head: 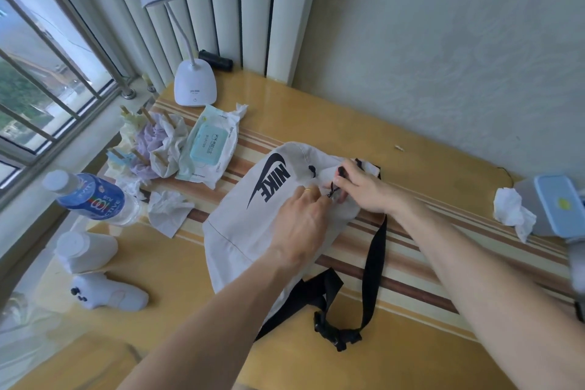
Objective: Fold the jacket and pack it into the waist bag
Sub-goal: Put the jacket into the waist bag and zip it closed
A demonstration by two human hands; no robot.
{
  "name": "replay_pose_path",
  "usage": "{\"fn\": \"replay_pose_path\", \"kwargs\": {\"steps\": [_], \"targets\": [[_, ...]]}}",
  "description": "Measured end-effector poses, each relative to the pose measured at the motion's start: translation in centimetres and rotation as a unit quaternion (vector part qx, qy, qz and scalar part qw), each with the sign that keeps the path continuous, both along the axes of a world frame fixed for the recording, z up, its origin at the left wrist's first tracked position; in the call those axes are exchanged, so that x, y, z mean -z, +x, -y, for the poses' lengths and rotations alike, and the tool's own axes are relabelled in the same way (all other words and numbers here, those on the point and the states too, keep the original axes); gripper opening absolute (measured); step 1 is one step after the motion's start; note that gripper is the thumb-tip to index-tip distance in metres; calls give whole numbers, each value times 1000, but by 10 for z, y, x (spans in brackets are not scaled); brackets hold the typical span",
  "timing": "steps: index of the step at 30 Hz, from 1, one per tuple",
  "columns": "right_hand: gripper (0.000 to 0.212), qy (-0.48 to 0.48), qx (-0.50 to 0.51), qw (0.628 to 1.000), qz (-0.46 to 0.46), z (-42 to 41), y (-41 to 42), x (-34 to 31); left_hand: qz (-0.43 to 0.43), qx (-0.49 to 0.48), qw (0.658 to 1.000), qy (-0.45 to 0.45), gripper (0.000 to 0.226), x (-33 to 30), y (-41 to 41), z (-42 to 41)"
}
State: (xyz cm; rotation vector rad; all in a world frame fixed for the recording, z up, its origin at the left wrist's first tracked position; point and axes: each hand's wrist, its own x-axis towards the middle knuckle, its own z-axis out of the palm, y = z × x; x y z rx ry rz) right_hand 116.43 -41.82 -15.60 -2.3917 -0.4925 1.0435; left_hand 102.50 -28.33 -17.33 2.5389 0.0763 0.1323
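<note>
Closing step judged underway: left hand (304, 215) and right hand (364, 190) both pinch the black zip pull (334, 190) on the bulging white fabric waist bag (240, 231). Next: draw zip shut.

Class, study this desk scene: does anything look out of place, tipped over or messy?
Yes. A water bottle lies on its side at the table's left edge, and crumpled tissues lie loose beside it. The waist bag itself looks intact.

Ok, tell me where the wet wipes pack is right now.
In the head view the wet wipes pack lies on the table's far left part, just in front of the white desk lamp and left of the waist bag.
</note>
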Motion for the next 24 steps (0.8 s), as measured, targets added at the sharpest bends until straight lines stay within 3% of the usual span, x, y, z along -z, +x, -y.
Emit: {"fn": "replay_pose_path", "kwargs": {"steps": [3,7,9,12,15,17,19,24], "targets": [[24,-11,34,999,29,-1,4,7,-2,-43,998,-52,23,5,5,3],[16,85,125,988,33,-3,-10,6,-50,-152,962,-220,26,2,11,-2],[22,108,107,988,12,-6,-23,3,-14,-142,966,-217,30,5,14,-7],[23,130,95,987,-26,0,-30,-2,22,-97,973,-207,15,10,13,-8],[19,148,130,978,-63,7,-25,2,16,-135,969,-206,14,17,12,-7],[28,74,96,993,-16,8,-21,12,5,-171,958,-229,23,21,10,-7],[27,-5,10,998,66,9,-19,23,-2,-163,955,-248,18,21,6,-5],[11,-7,-78,974,215,25,-4,26,-4,-184,954,-239,4,19,-21,-20]]}}
